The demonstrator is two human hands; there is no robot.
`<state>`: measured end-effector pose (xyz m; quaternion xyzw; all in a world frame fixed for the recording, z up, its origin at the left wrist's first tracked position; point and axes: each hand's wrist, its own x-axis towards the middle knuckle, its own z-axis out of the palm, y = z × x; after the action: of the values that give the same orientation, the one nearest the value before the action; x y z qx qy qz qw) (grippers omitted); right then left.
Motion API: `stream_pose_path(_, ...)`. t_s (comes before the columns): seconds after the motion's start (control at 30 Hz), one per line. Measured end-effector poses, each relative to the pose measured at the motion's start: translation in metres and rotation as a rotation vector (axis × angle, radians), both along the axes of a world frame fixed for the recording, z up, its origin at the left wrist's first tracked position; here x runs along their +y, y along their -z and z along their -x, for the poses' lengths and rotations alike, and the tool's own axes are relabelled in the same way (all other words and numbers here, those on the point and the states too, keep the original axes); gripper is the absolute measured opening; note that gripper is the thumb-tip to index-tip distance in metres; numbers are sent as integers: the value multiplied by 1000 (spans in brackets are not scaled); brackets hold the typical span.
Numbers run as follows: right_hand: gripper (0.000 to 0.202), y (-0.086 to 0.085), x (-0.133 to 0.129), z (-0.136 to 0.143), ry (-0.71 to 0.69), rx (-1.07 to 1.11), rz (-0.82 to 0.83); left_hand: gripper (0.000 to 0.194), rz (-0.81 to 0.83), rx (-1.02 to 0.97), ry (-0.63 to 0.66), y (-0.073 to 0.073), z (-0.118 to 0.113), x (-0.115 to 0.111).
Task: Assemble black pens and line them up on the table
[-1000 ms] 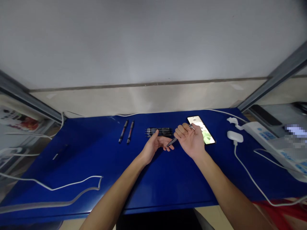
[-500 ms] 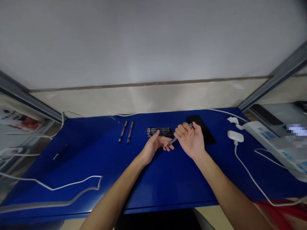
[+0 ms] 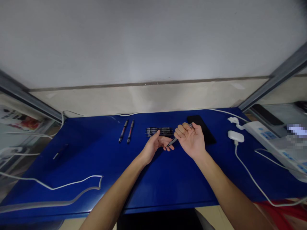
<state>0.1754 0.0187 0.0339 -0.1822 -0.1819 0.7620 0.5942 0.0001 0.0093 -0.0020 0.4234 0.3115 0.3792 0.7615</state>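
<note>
My right hand [image 3: 190, 139] is closed around a grey and black pen [image 3: 171, 142], thumb at its upper end. The pen slants down to the left, its tip in front of the fingers of my left hand [image 3: 157, 145]. That left hand is open, palm turned up and thumb raised; whether the tip touches its fingers I cannot tell. Just behind it lies a row of several dark pens [image 3: 159, 130], partly hidden by the thumb and fingers. Left of these, two more pens lie side by side, one pen [image 3: 123, 131] and another pen [image 3: 130, 131] with reddish markings.
A black flat device [image 3: 203, 129] lies behind my right hand. At right are a white earbud case [image 3: 235, 136] on a cable and a white power strip [image 3: 271, 140]. White cables [image 3: 72, 184] cross the blue table [image 3: 168, 185] at left, near a dark pen-like object [image 3: 59, 152].
</note>
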Motion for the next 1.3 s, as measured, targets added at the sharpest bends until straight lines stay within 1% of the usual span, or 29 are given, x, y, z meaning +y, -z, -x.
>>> stream_pose_path(0.77, 37, -2, -1, 0, 3, -14, -18, 69, 9, 23, -15, -1, 0, -1)
stream_pose_path(1.3, 36, -1, -1, 0, -11, 18, -36, 61, 0, 21, -20, -4, -1, -3)
